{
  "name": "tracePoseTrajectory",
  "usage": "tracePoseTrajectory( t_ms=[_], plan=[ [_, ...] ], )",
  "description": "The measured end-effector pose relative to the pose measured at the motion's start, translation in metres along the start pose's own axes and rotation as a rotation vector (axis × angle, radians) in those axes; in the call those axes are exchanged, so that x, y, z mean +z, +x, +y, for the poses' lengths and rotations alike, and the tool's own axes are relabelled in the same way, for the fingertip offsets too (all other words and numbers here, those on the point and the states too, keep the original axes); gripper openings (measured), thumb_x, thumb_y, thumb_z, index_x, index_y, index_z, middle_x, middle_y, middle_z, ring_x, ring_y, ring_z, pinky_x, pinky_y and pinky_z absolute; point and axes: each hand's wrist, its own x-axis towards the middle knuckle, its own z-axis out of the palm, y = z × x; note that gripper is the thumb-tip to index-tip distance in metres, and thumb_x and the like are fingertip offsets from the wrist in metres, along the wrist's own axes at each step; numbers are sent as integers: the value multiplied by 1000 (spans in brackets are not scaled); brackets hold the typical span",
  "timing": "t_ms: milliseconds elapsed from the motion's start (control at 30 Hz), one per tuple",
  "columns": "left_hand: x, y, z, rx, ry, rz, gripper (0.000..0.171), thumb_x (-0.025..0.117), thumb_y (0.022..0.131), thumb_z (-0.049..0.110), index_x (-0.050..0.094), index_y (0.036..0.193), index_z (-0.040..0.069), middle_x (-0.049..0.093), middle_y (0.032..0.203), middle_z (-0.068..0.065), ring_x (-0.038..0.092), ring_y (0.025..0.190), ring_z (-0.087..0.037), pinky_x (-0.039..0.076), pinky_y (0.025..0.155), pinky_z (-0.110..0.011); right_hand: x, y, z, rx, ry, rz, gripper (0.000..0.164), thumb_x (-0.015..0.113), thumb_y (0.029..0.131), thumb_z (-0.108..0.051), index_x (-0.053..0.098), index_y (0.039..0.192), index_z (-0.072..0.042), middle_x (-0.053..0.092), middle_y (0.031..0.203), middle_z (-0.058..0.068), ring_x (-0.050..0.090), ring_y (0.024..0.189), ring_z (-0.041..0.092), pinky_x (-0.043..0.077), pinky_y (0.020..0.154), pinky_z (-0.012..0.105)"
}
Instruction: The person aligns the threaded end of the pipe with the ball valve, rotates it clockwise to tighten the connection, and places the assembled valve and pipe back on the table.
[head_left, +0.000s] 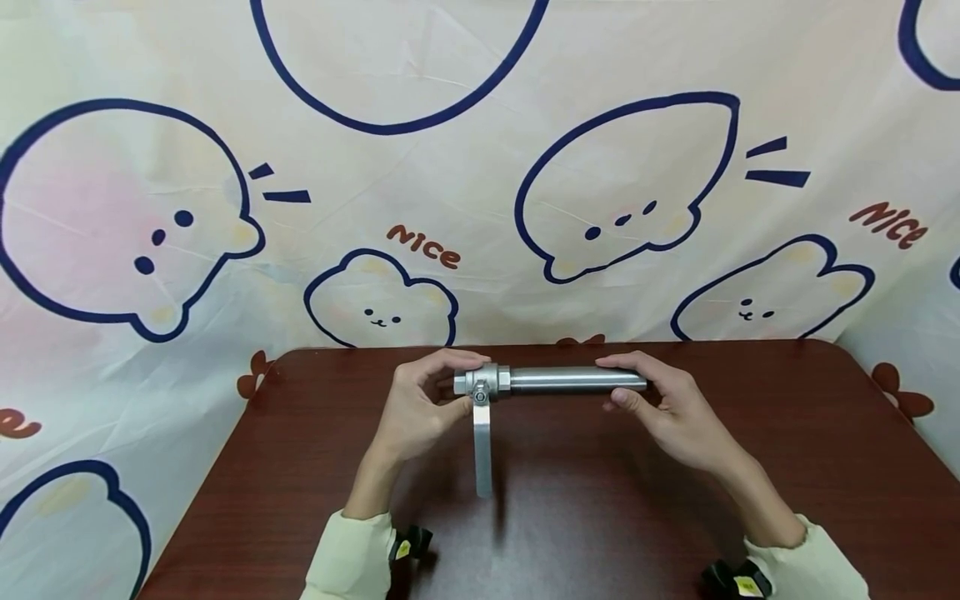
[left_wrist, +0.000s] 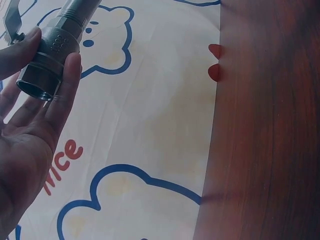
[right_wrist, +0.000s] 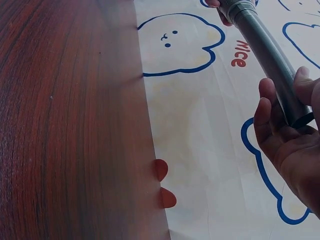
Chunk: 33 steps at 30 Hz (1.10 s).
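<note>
A silvery metal ball valve [head_left: 492, 379] is joined to a straight metal pipe [head_left: 558, 381], and both are held level above the table. The valve's flat lever handle [head_left: 483, 454] points down toward the person, square to the pipe. My left hand [head_left: 412, 412] grips the valve body, thumb on the near side and fingers behind. At the pipe's right end, my right hand [head_left: 678, 417] holds it between thumb and fingers. The left wrist view shows the open threaded mouth of the valve [left_wrist: 52, 47]. In the right wrist view, the pipe [right_wrist: 267, 52] slants down to the right hand [right_wrist: 295, 160].
Below the hands lies a dark brown wood-grain table [head_left: 600, 533]. A pale cloth [head_left: 480, 192] with blue cartoon outlines hangs behind it. Black wrist devices [head_left: 411, 543] with yellow labels sit by both sleeves.
</note>
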Motion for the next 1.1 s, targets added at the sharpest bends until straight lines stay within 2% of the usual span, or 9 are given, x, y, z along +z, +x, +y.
tracePoseTrajectory(
  t_ms=[400, 767, 967, 1100],
  plan=[
    [0, 0, 0, 5, -2, 1, 46, 78, 81, -20, 76, 123, -1, 76, 127, -21, 75, 105, -13, 65, 86, -30, 0, 1, 0, -21, -15, 4, 46, 69, 100, 4, 66, 141, -15, 76, 104, 1, 74, 86, 14, 56, 66, 25],
    [1, 0, 1, -7, 2, 3, 45, 78, 82, -18, 76, 123, 1, 76, 126, -18, 75, 109, -15, 66, 89, -33, 0, 0, -1, -13, -15, 8, 45, 70, 99, 5, 67, 139, -15, 75, 103, -1, 72, 86, 7, 55, 63, 25],
    [1, 0, 1, -1, 8, 3, 45, 79, 82, -18, 76, 123, 1, 76, 126, -18, 76, 109, -16, 66, 90, -33, 1, 0, -1, -11, -5, 8, 45, 70, 99, 5, 67, 140, -14, 75, 104, 0, 75, 86, 14, 55, 64, 25],
    [1, 0, 0, 4, 2, 1, 45, 79, 82, -18, 76, 123, 1, 76, 126, -18, 75, 111, -16, 66, 90, -33, 0, 0, -1, -17, -1, 7, 44, 69, 100, 5, 67, 140, -14, 75, 106, 2, 75, 85, 14, 56, 65, 25]
  ],
)
